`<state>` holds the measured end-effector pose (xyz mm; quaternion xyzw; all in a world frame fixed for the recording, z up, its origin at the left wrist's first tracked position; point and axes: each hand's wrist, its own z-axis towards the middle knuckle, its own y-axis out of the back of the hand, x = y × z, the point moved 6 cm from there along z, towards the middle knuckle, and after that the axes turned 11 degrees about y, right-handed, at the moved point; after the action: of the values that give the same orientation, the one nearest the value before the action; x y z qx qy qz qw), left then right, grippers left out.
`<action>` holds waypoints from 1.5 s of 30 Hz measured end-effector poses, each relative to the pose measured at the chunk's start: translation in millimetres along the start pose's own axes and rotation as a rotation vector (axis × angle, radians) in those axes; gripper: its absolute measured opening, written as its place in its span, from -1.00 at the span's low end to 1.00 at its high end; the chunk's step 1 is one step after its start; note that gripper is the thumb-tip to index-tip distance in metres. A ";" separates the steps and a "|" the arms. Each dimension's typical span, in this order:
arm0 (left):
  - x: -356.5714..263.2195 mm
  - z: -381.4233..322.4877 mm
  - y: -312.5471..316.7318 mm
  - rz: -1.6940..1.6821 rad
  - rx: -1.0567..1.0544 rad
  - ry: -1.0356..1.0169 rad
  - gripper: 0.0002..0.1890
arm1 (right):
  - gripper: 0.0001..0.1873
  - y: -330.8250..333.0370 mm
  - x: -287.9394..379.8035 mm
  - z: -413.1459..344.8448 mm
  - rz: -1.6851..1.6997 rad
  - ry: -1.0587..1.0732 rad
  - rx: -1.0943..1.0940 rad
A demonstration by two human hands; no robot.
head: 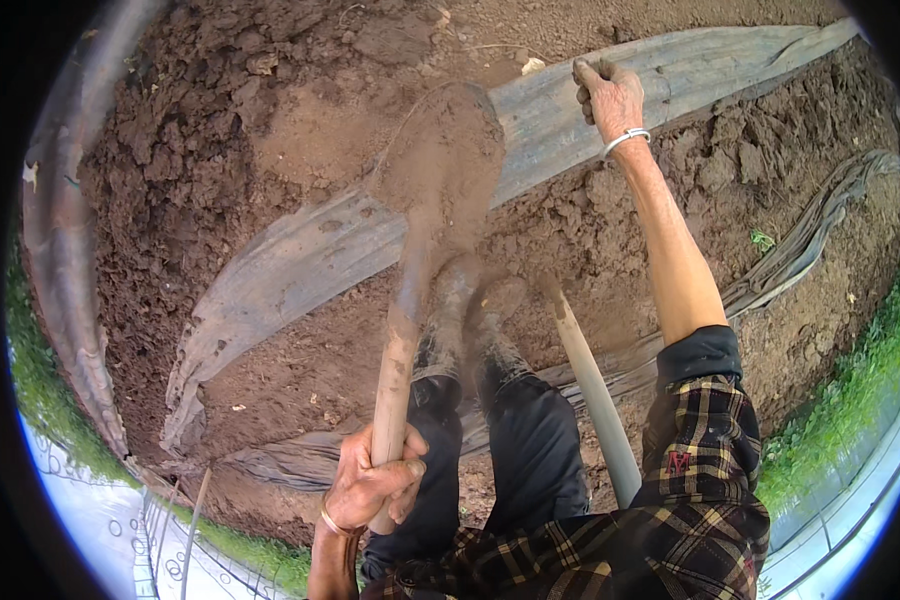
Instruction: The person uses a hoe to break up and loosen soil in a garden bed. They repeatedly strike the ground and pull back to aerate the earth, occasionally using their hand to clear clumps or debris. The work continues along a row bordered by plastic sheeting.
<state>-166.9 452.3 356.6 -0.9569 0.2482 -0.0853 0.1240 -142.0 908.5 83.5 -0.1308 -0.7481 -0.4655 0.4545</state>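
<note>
My left hand (375, 480) is wrapped around the wooden handle (394, 375) of a shovel, low in the view. The shovel's blade (446, 142), coated with brown soil, lies farther out beyond my feet and overlaps a long strip of grey plastic sheeting (562, 135). My right hand (607, 94) is stretched forward above the sheeting's far edge, to the right of the blade. Its muddy fingers are curled in, and no object shows in them. A second pale handle (600, 405) slants beside my right leg; its far end meets the soil.
My mud-covered boots (457, 289) stand close together on loose soil. Clumped dark soil (172, 172) lies beyond the sheeting on the left. More plastic strips are at the far left (64, 247) and right (802, 240). Green plants (847, 397) border the right, and thin stakes (195, 517) rise at lower left.
</note>
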 end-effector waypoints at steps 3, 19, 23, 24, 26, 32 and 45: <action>24.0 41.9 -6.6 0.092 0.023 0.150 -0.83 | -0.55 49.0 -124.7 -109.1 -0.524 -0.116 0.148; 112.8 275.0 -31.4 0.472 -0.084 0.325 -0.88 | -0.22 -14.4 -368.8 -413.8 0.654 -1.497 -0.315; 120.2 281.9 -20.7 0.500 -0.096 0.319 -0.85 | -0.62 -15.0 -392.2 -430.8 0.631 -1.422 -0.606; 120.0 281.6 -19.9 0.460 -0.087 0.294 -0.87 | -0.66 -10.0 -386.5 -433.0 0.620 -1.403 -0.545; 120.4 281.9 -15.2 0.452 -0.093 0.309 -0.83 | -0.73 7.8 -363.2 -427.1 0.622 -1.371 -0.495; 121.4 292.7 -11.8 0.506 -0.027 0.351 -0.76 | -0.60 60.0 -211.0 -260.4 0.735 -0.835 -0.263; 102.0 298.8 -16.5 0.591 -0.018 0.255 -0.68 | -0.30 84.5 163.0 97.6 1.330 0.415 0.142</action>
<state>-4.3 473.9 86.4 -0.8260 0.5298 -0.1628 0.1027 -234.2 996.0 248.0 -0.4391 -0.4357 -0.0538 0.7839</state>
